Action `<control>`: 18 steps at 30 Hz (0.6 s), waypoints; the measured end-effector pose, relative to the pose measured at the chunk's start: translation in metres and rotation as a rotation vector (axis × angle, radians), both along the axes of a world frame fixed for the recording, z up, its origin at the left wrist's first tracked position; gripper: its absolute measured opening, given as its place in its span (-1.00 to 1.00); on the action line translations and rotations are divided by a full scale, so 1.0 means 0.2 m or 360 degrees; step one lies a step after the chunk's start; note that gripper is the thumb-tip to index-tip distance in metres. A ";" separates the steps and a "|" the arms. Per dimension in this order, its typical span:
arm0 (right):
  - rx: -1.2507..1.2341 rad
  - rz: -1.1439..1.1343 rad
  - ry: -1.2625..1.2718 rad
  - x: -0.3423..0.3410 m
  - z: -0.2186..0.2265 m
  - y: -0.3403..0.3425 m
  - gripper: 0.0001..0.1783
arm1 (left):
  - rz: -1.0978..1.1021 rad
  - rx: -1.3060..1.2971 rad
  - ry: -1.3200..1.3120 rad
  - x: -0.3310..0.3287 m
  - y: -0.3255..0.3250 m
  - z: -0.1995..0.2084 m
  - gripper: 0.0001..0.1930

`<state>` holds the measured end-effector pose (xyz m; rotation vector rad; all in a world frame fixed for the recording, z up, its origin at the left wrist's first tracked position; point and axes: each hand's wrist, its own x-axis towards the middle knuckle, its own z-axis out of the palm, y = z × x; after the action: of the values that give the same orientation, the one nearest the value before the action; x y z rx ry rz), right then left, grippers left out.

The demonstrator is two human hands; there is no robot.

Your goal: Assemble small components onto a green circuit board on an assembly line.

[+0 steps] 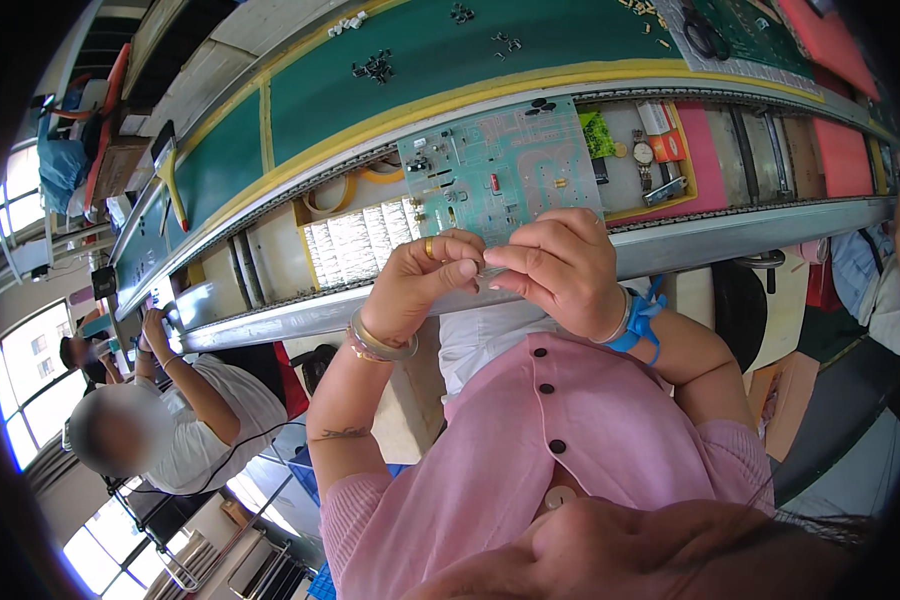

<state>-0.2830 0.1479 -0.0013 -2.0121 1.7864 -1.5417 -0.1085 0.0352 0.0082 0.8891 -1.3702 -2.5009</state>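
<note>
Green bench, conveyor w/ PCB across it. Over PCB's near edge, L hand & R hand meet, fingertips pinching a tiny part, too small to ID; prob. light, easily bent, best held by its body.

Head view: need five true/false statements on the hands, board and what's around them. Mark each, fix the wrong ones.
1. The left hand and right hand meet near the board. True.
2. The board is bare. False: it carries several parts, including a red one.
3. The watch lies left of the board. False: it lies to the right.
4. The green packet is on the same side of the board as the watch. True.
5. The blue ribbon is on the left wrist. False: it is on the right wrist.
</note>
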 end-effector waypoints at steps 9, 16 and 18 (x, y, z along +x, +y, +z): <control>-0.0062 0.0037 0.0040 0.03 -0.02 0.04 -0.63 | -0.0010 0.0151 -0.0010 0.03 0.06 -0.01 -0.91; -0.0086 0.0112 0.0057 0.05 -0.06 0.09 -0.67 | 0.0005 0.0136 0.0007 0.06 0.11 -0.02 -0.92; -0.0077 0.0139 0.0074 0.05 -0.06 0.10 -0.69 | 0.0037 0.0156 -0.0036 0.07 0.12 0.00 -0.93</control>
<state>-0.2720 0.1669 -0.0135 -2.1347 1.6679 -1.5402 -0.0943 0.0596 0.0073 0.9491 -1.2455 -2.5675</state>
